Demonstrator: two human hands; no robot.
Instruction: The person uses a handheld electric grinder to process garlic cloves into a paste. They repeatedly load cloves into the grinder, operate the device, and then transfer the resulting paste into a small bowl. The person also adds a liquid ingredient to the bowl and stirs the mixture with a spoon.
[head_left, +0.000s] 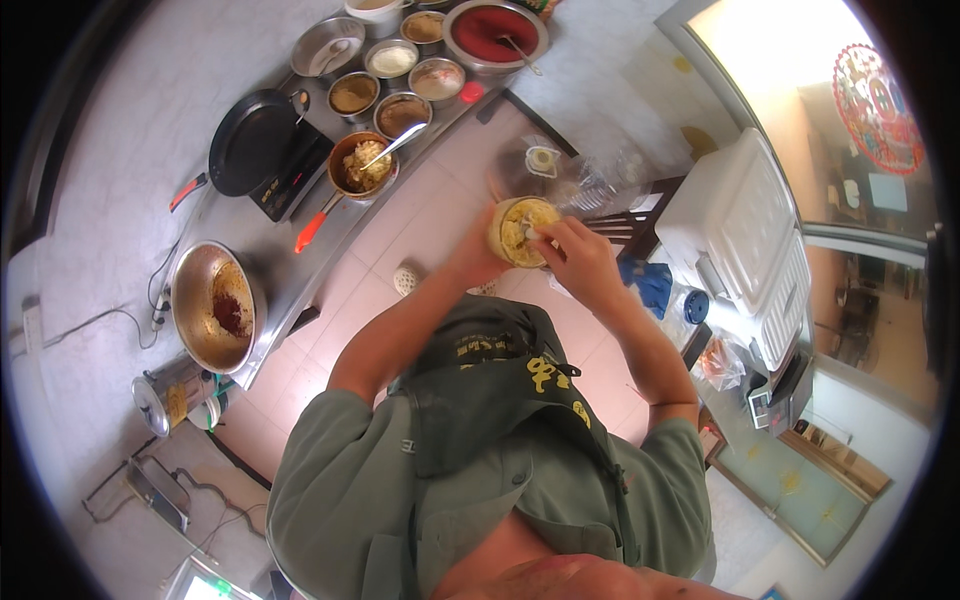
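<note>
My left hand (480, 244) is wrapped around the side of a food chopper cup (498, 241), raised in front of my apron. Pale yellow minced food (514, 225), perhaps garlic or ginger, coats the inside of the cup. With bent fingers, my right hand (581, 251) pinches a small white part (533, 232) in the middle of the cup, which looks like the hub of a chopper blade. Whether blades sit beneath it is hidden by the mince and my fingers.
Along the left, a steel counter (292, 292) bears a saucepan of mince with a spoon (367, 169), a black frying pan (251, 142), a large steel bowl (217, 307) and several powder bowls (392, 58). White lidded boxes (727, 217) stand at the right. A chopper base (541, 159) lies ahead.
</note>
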